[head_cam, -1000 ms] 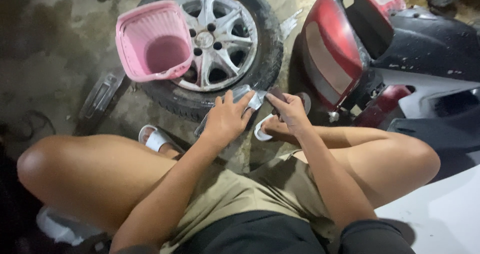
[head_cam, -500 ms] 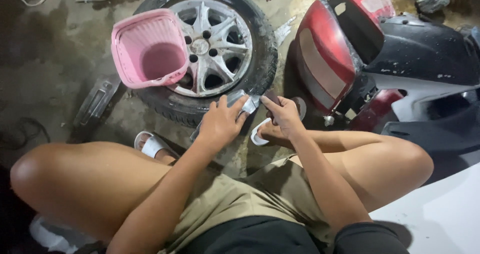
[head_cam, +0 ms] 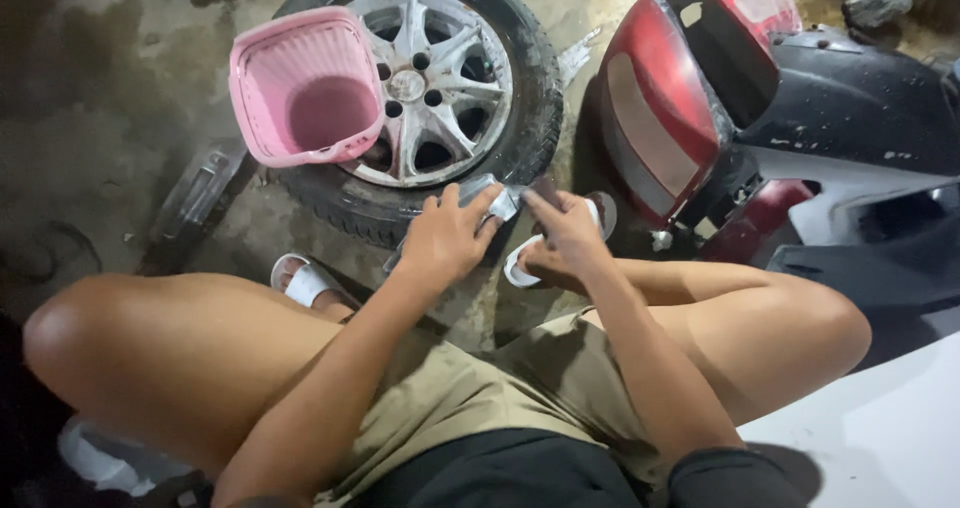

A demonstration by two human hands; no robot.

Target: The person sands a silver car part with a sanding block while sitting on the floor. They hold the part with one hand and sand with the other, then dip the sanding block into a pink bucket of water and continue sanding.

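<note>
Both hands sit slightly lower against the tire than a moment ago, and the pink basket [head_cam: 305,88] now shows fully on the wheel. The left hand [head_cam: 445,238] is closed around a small grey metal part [head_cam: 497,200], fingers curled over its top. The right hand [head_cam: 560,238] pinches the same part from the other side, fingertips pressed to its right end. The part is held just above the concrete floor [head_cam: 100,118], at the near edge of the tire [head_cam: 440,78] that lies flat there. A red and black scooter body [head_cam: 720,118] stands just right of the hands. White sandals [head_cam: 305,283] rest on the floor below them.
</note>
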